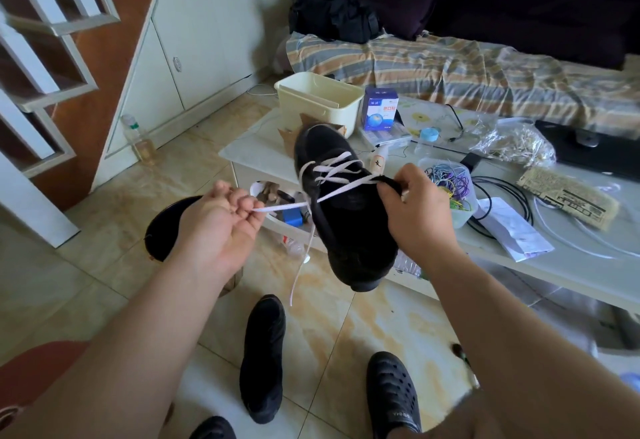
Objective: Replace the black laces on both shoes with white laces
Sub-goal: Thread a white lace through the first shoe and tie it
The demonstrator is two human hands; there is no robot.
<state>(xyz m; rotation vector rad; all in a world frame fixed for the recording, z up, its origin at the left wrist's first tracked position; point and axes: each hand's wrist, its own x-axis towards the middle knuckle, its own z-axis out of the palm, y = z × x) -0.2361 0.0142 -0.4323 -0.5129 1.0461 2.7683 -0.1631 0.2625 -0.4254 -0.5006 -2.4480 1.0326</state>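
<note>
Head view. A black fabric low-top shoe point(346, 210) is held in the air at frame centre, toe toward 12 o'clock, heel toward 6 o'clock, above a tiled floor point(363, 327) and in front of a low white table point(571, 265). A flat white woven lace point(332, 170) is threaded in crossings over the upper eyelets. The right hand point(415, 210), at 3 o'clock of the shoe, grips the shoe's tongue and collar with curled fingers. The left hand point(214, 223), at 9 o'clock and well apart from the shoe, palm up, pinches one run of the lace, drawn taut from the eyelets toward it. A second free end of the lace hangs from the shoe toward 6 o'clock. A second black shoe point(263, 359) lies on the floor at 6 o'clock, beside a black perforated clog point(393, 393) worn on a foot. On the table, at 12 o'clock of the held shoe, stand a cream plastic tub point(322, 102) and a blue-and-white cardboard box point(379, 109); a clear plastic container of coloured rubber bands point(450, 189) sits just beside the right hand at 3 o'clock.
</note>
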